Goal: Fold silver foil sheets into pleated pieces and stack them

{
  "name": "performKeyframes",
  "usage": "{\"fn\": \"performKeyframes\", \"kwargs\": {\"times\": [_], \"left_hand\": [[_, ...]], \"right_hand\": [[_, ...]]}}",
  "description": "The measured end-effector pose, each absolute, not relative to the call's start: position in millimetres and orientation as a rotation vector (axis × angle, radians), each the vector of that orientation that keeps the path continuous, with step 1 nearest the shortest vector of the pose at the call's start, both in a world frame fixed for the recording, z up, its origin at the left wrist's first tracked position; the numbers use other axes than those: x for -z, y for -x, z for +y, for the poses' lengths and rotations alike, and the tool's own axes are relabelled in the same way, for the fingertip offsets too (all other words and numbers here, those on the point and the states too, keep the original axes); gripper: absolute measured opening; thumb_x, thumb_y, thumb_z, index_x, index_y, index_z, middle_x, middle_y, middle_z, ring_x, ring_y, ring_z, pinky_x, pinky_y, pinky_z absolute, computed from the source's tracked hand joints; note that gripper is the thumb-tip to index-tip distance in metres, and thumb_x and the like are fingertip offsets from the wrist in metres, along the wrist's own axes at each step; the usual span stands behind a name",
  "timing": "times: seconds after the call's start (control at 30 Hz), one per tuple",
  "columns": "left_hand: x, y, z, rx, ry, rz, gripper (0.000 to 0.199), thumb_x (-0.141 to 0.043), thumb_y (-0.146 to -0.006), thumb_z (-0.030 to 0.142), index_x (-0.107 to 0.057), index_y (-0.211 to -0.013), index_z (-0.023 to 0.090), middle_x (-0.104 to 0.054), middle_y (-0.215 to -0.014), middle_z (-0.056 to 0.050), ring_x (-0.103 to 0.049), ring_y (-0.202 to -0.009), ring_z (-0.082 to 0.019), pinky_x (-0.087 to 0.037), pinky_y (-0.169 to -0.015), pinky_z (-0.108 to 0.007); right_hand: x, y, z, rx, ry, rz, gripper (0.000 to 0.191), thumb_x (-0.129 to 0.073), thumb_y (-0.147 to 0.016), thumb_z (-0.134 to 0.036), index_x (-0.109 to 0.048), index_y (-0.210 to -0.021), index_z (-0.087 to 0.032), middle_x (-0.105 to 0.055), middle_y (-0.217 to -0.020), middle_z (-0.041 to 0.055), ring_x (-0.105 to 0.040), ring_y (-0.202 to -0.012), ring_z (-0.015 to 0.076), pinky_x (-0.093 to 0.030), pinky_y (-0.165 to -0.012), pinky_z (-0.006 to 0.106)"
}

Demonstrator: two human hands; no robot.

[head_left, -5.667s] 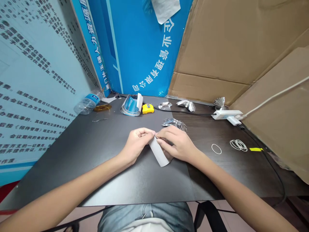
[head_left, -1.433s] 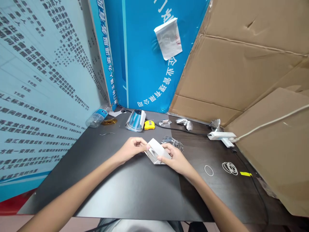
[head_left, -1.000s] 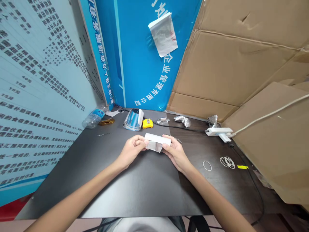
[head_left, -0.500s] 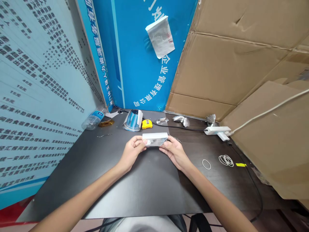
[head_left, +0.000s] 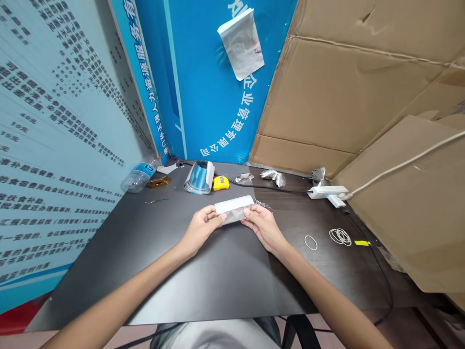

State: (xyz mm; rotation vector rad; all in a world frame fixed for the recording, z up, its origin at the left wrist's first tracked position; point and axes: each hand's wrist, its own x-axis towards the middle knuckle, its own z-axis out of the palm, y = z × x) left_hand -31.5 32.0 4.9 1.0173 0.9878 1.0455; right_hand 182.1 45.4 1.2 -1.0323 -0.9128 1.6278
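the left hand [head_left: 201, 229] and right hand [head_left: 263, 228] hold a folded white-and-silver foil sheet [head_left: 232, 208] level over the dark table [head_left: 203, 286], each grip clamped on one end between thumb and fingers. just past the right hand lies a bundle of silver wire strips [head_left: 263, 205]; farther off sit a blue-tinted plastic roll [head_left: 198, 178] and a yellow tape measure [head_left: 221, 183].

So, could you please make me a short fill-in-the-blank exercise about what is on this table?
The left hand and right hand hold a flat packet by its two ____. The tape measure is ____. The plastic bottle lies on its ____. The rubber bands lie to the ____ of the hands.

Missing words: ends; yellow; side; right.
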Motion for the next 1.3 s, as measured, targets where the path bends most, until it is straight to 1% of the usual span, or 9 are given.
{"fn": "performKeyframes", "kwargs": {"times": [0.1,0.4,0.6,0.7,0.87,0.97,1.03,1.2,1.3], "left_hand": [[-6.3,35.2,34.8,-0.992,-1.063,0.970,0.055,-0.088,-0.076,0.043,-0.073,-0.119,0.014,-0.077,-0.117,-0.012,-0.071,-0.107,-0.025,-0.053,-0.094,-0.032],[-6.3,49.5,46.1,-0.836,-1.173,1.115,0.040,-0.086,-0.074,0.045,-0.078,-0.096,0.012,-0.077,-0.085,-0.007,-0.065,-0.073,-0.017,-0.045,-0.069,-0.026],[-13.1,57.6,50.3,-0.622,-1.216,1.064,0.024,-0.084,-0.073,0.037,-0.074,-0.075,0.015,-0.071,-0.070,-0.003,-0.057,-0.063,-0.013,-0.037,-0.060,-0.023],[-15.1,61.6,53.1,-0.528,-1.272,1.062,0.023,-0.084,-0.073,0.037,-0.076,-0.076,0.015,-0.071,-0.068,-0.003,-0.057,-0.061,-0.013,-0.036,-0.057,-0.022],[-19.4,62.9,55.3,-0.491,-1.245,1.069,0.027,-0.087,-0.071,0.040,-0.077,-0.076,0.015,-0.070,-0.068,-0.003,-0.058,-0.061,-0.013,-0.039,-0.054,-0.021],[-22.5,61.8,55.4,-0.572,-1.039,1.094,0.029,-0.090,-0.068,0.037,-0.075,-0.074,0.014,-0.069,-0.070,-0.003,-0.059,-0.062,-0.010,-0.046,-0.059,-0.019],[-23.5,60.6,55.3,-0.610,-0.889,1.106,0.030,-0.093,-0.066,0.035,-0.076,-0.076,0.013,-0.071,-0.073,-0.005,-0.060,-0.062,-0.009,-0.051,-0.063,-0.019],[-18.9,55.3,52.4,-0.603,-0.737,1.054,0.030,-0.095,-0.064,0.028,-0.078,-0.082,0.012,-0.074,-0.074,-0.007,-0.065,-0.063,-0.010,-0.055,-0.066,-0.020],[-16.0,51.3,48.5,-0.584,-0.737,1.013,0.027,-0.094,-0.067,0.028,-0.079,-0.082,0.012,-0.075,-0.074,-0.007,-0.066,-0.064,-0.010,-0.055,-0.068,-0.020]], "right_hand": [[0.4,-182.9,46.7,-1.607,1.056,-0.977,0.043,-0.091,-0.070,-0.047,-0.062,-0.080,-0.017,-0.070,-0.083,0.0014,-0.065,-0.078,0.0123,-0.055,-0.086,0.029],[0.2,-182.6,47.6,-1.527,1.132,-1.067,0.044,-0.090,-0.069,-0.048,-0.057,-0.072,-0.018,-0.066,-0.073,0.0002,-0.063,-0.071,0.0138,-0.051,-0.076,0.029],[1.4,-183.5,48.3,-1.527,1.140,-1.103,0.043,-0.090,-0.066,-0.043,-0.055,-0.070,-0.018,-0.063,-0.072,-0.0012,-0.059,-0.066,0.0115,-0.049,-0.070,0.026],[0.6,-182.7,47.8,-1.512,1.150,-1.140,0.039,-0.089,-0.067,-0.042,-0.058,-0.071,-0.018,-0.064,-0.073,-0.0013,-0.058,-0.066,0.0114,-0.049,-0.069,0.025],[-3.4,-184.4,47.6,-1.451,1.222,-1.178,0.037,-0.085,-0.072,-0.046,-0.067,-0.090,-0.018,-0.067,-0.072,-0.0002,-0.064,-0.070,0.0150,-0.053,-0.073,0.029],[-5.0,-191.2,44.0,-1.180,1.245,-1.288,0.045,-0.079,-0.082,-0.045,-0.066,-0.118,-0.021,-0.072,-0.078,0.0012,-0.069,-0.075,0.0180,-0.055,-0.081,0.033],[-4.4,-195.5,39.5,-0.943,1.201,-1.491,0.043,-0.074,-0.088,-0.040,-0.066,-0.127,-0.025,-0.073,-0.080,0.0013,-0.068,-0.076,0.0184,-0.055,-0.087,0.037],[6.2,-191.7,30.0,-0.909,0.993,-1.966,0.034,-0.067,-0.093,-0.034,-0.074,-0.126,-0.032,-0.078,-0.105,0.0042,-0.071,-0.086,0.0213,-0.056,-0.088,0.037],[13.8,-184.2,27.9,-0.906,0.951,-2.066,0.027,-0.064,-0.095,-0.033,-0.078,-0.119,-0.032,-0.078,-0.102,0.0043,-0.071,-0.089,0.0223,-0.056,-0.087,0.036]]}}
